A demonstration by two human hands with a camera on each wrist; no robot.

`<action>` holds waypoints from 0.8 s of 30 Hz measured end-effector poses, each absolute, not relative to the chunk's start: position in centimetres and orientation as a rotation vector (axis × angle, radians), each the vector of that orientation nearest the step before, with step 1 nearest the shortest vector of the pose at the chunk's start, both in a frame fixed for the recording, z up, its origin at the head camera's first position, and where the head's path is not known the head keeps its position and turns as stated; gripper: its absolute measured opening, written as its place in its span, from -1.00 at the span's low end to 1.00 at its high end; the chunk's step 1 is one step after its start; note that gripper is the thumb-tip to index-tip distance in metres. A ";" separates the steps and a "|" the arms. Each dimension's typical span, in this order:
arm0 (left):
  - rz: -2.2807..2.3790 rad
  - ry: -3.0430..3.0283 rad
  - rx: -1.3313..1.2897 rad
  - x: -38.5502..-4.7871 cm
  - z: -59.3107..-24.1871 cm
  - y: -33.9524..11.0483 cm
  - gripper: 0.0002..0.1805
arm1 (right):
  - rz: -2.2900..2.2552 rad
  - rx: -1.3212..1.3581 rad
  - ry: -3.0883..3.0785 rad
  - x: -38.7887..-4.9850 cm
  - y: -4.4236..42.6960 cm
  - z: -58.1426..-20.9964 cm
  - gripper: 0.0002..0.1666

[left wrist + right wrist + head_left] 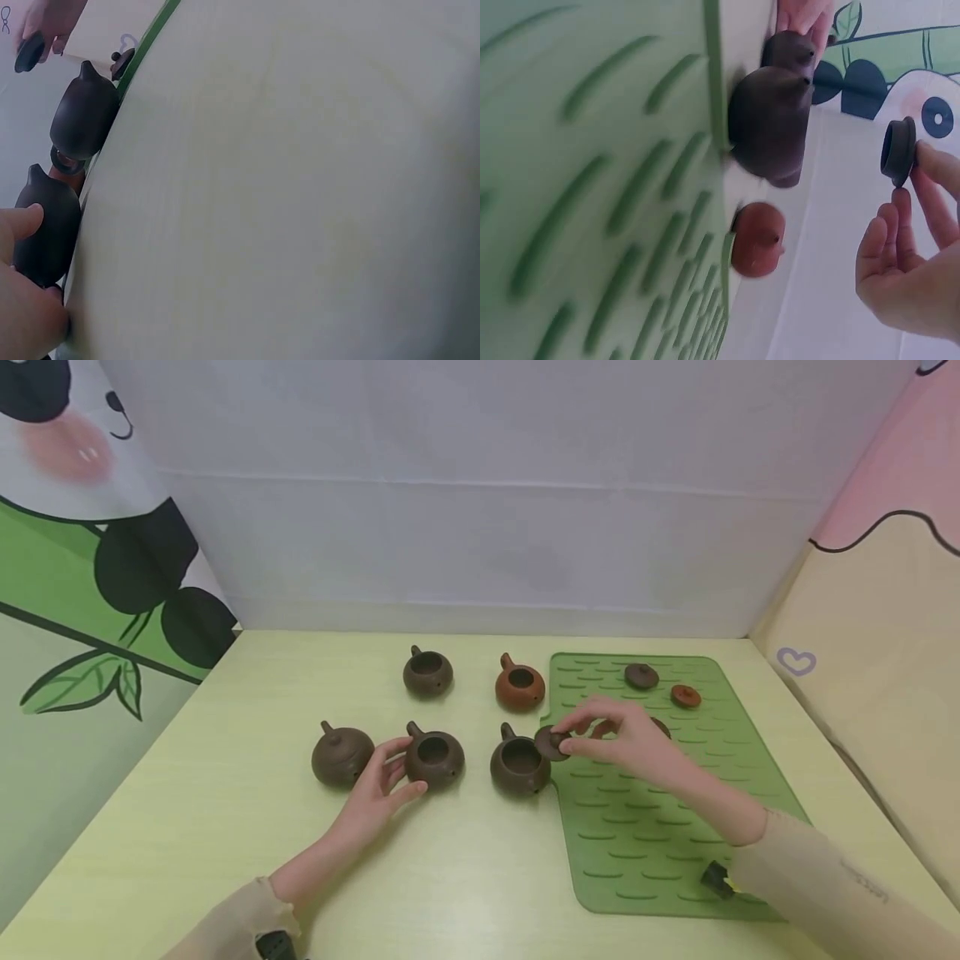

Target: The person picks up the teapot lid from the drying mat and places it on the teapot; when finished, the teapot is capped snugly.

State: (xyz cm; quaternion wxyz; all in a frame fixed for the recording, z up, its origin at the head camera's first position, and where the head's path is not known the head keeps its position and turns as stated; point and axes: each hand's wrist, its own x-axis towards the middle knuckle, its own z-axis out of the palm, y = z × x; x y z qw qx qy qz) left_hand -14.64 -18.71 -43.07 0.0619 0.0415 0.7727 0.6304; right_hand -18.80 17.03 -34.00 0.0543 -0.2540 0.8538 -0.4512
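Note:
My left hand [375, 789] grips a lidless dark brown teapot [442, 778] in the front row, thumb on its near side and fingers towards the handle. Between thumb and fingertips, my right hand [630, 739] pinches a dark lid [551, 743] by its knob. The right wrist view shows that lid [898, 154] raised clear of the pots, tilted on edge in that picture. Just left of it stands another uncovered dark teapot [519, 778]. Left of my left hand, a dark teapot [342, 757] wears its lid.
Behind stand a lidless dark teapot [427, 675] and a lidless reddish-brown teapot [519, 688]. On the green ridged mat [622, 868] lie a dark lid [641, 676] and a reddish lid [686, 696]. Another lid [662, 727] is mostly hidden behind my right hand.

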 end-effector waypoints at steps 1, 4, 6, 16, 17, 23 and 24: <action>1.906 2.337 0.122 -14.6 -43.1 -18.7 -0.23 | -1.388 -0.766 2.581 -18.9 16.3 -33.8 -0.78; 1.898 2.340 0.116 -14.6 -43.1 -18.8 -0.22 | -1.446 -0.754 2.546 -19.5 14.4 -33.7 -0.78; 1.890 2.342 0.108 -14.7 -43.1 -18.8 -0.22 | -1.481 -0.755 2.523 -20.0 13.1 -34.0 -0.78; 1.892 2.333 0.113 -14.5 -42.7 -18.7 -0.23 | -1.576 -0.770 2.434 -21.7 7.8 -35.2 -0.81; 1.891 2.331 0.111 -14.5 -42.7 -18.7 -0.23 | -1.579 -0.779 2.427 -21.8 7.4 -35.3 -0.81; 1.878 2.329 0.094 -14.5 -42.5 -18.8 -0.23 | -1.593 -0.795 2.394 -22.3 5.3 -36.0 -0.81; 1.872 2.331 0.086 -14.5 -42.5 -18.8 -0.23 | -1.603 -0.794 2.391 -22.4 5.0 -36.1 -0.81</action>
